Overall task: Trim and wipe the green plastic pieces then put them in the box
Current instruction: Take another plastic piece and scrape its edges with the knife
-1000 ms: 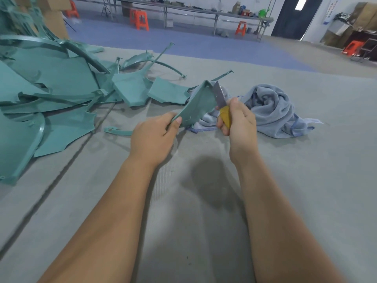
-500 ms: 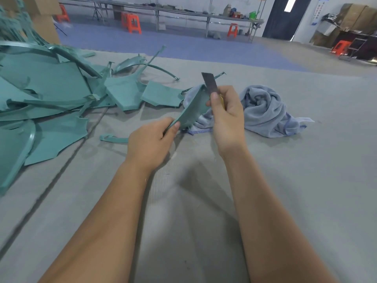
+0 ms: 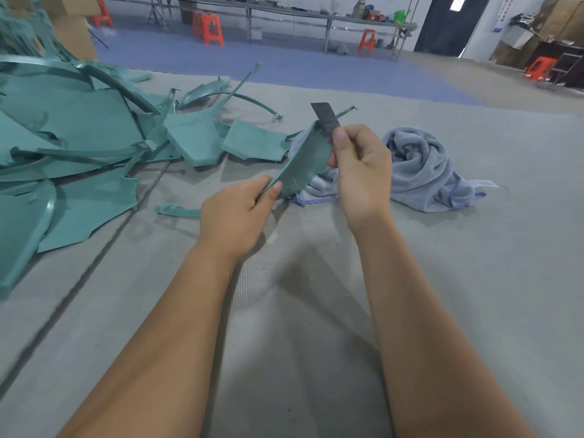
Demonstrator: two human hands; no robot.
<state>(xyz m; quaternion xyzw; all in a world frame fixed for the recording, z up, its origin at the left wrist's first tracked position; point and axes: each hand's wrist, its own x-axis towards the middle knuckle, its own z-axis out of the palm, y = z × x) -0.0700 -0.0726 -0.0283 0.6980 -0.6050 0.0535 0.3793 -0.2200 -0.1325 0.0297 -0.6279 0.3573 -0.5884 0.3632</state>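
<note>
With the blade [image 3: 325, 121] bared just above the right hand [image 3: 363, 172], whose thumb pinched it, a slip looked likely to nick the left hand [image 3: 235, 218] gripping the piece's lower end. The green plastic piece [image 3: 305, 162], thin, curved and frayed-edged, hung just left of the blue towel [image 3: 423, 172].

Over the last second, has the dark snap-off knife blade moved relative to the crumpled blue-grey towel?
Yes. The dark blade, gripped by the right hand, went up the green piece's edge, away from the towel.
</note>
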